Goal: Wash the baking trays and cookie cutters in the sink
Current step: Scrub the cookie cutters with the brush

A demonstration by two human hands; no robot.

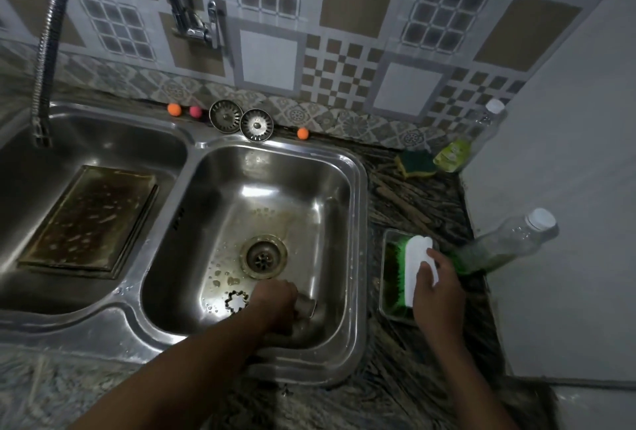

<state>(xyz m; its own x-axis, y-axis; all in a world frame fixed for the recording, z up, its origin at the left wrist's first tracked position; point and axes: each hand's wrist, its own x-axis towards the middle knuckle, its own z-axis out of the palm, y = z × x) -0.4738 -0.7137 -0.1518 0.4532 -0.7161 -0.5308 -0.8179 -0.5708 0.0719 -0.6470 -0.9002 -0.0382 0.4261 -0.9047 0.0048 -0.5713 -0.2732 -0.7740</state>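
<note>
Nearest to the viewer, the left hand (275, 304) is seen low in the right basin (344, 168) of the sink. Its fingers are curled round a round metal cutter (305, 306), probably so that it can be lifted for scrubbing. Just beside it, a flower-shaped cutter (236, 302) is left flat on the wet basin floor, near the drain (263, 256). No standing water is held in this basin; only droplets and brownish stains are seen.

On the tabletop (416, 202) to the right, the right hand (434, 292) is closed over the white back of a scrubbing brush (414, 262). The green bristles are pressed down into a small metal tray (384, 259), which is judged to be under scrubbing or to serve as the brush's rest; which one cannot be told. A clear bottle (509, 245) is tilted just beyond.

In the left basin (103, 133), a large baking tray (89, 219) is laid flat. It is heavily browned and speckled with suds, presumably left to soak. The flexible spout (43, 127) is hung over this basin.

Farther back, a green sponge (414, 162) and a detergent bottle (459, 147) are kept within reach in the corner. Two strainer plugs (256, 125) are propped behind the rim, so both drains are left open.
</note>
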